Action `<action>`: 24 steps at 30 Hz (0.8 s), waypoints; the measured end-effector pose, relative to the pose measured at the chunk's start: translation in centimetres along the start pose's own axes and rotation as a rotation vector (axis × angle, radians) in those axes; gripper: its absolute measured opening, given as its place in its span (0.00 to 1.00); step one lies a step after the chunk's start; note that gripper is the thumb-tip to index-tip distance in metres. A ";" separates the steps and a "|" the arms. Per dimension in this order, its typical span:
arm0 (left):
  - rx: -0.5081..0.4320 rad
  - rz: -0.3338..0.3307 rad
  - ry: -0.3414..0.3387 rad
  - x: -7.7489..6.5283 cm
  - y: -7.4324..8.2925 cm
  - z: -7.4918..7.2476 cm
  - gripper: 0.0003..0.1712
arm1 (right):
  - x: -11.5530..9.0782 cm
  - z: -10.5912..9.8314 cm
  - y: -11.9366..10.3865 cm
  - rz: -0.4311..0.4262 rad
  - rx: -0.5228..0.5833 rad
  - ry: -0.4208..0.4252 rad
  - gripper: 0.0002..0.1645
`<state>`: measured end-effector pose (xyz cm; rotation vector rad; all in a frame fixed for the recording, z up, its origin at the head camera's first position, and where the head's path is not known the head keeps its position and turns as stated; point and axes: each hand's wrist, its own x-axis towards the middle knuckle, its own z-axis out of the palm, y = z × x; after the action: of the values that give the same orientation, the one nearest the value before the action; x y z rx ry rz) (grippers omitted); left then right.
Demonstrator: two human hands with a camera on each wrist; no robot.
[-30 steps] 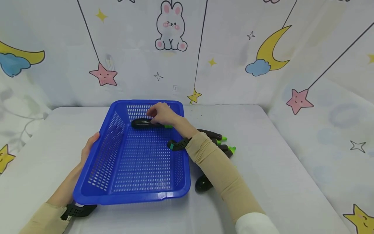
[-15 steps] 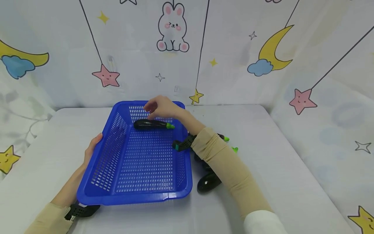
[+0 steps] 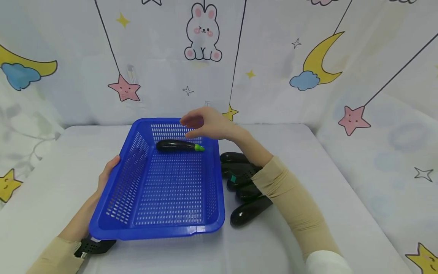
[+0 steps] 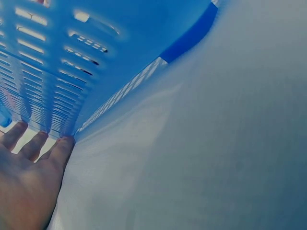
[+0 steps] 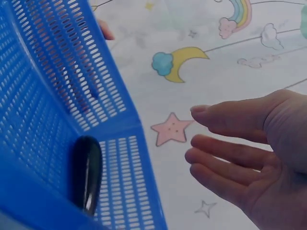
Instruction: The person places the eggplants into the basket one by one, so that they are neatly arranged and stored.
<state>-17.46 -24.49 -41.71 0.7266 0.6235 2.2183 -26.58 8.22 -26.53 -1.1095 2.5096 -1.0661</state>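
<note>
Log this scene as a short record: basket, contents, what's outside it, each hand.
basket: blue, with slotted walls
contents: one eggplant, lying near the far wall, green stem end to the right
outside: more eggplants at the basket's right, partly hidden by the right arm
left hand: touching the basket's left side
right hand: holding nothing, near the far right corner

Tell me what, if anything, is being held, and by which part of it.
The left grip supports the blue basket at its left side, fingers against the outside. The right grip holds nothing.
</note>
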 end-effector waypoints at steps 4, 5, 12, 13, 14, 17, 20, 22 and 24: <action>0.007 -0.004 0.013 0.0 0.1 0.4 0.44 | -1.7 -0.7 0.4 0.000 0.032 0.014 0.24; 0.017 -0.012 0.023 -0.1 0.2 0.5 0.44 | -2.1 -0.7 0.6 -0.001 0.046 0.017 0.24; 0.124 -0.027 0.073 -0.3 0.3 0.7 0.42 | -5.0 -1.1 2.3 0.004 0.030 0.065 0.22; 0.138 -0.026 0.078 -0.3 0.3 0.7 0.42 | -5.5 -1.2 2.5 0.007 0.035 0.073 0.22; 0.146 -0.029 0.083 -0.3 0.3 0.8 0.42 | -5.8 -1.2 2.8 0.012 0.041 0.078 0.22; 0.153 -0.034 0.095 -0.4 0.3 0.9 0.41 | -6.9 -1.3 3.9 0.032 0.054 0.090 0.22; 0.133 -0.040 0.092 -0.3 0.4 1.0 0.41 | -7.9 -1.4 5.3 0.058 0.053 0.092 0.23; 0.110 -0.042 0.086 -0.3 0.3 0.9 0.41 | -8.5 -1.5 6.2 0.074 0.049 0.091 0.23; 0.107 -0.046 0.089 -0.3 0.3 0.9 0.41 | -9.1 -1.6 7.0 0.086 0.041 0.091 0.24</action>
<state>-16.85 -24.78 -40.96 0.6630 0.8003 2.1972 -24.91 18.73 -31.15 -0.9539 2.5666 -1.1645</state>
